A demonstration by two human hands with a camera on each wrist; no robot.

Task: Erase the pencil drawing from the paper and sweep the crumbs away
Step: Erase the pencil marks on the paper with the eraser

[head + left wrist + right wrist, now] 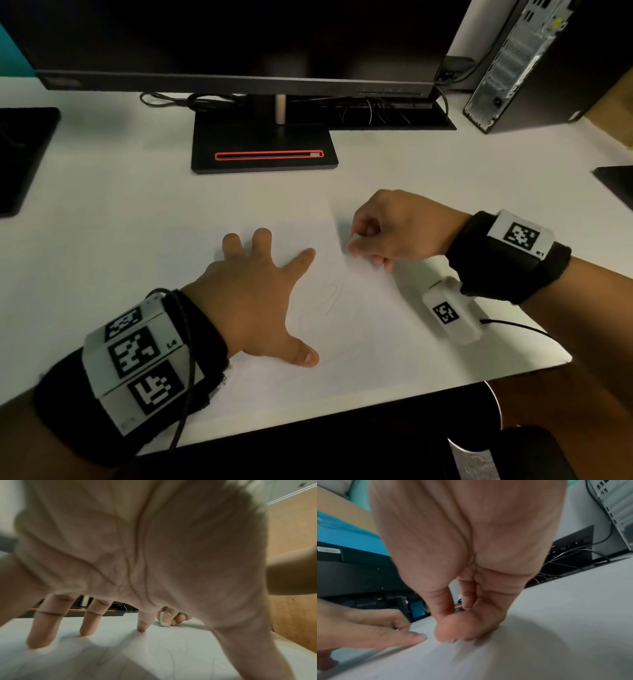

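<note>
Head view: the left hand [255,298] lies spread, fingers straight, pressing a white sheet of paper [370,325] flat on the white desk [120,212]. Faint pencil lines [329,298] curl across the sheet between the hands. At the paper's far part, the right hand [394,233] pinches a small white eraser [354,240] between thumb and curled fingers, its tip down on the sheet. Behind stands a monitor base [263,147].

white paper [370,308] flat, faint pencil drawing [329,298], eraser [354,238]
</note>
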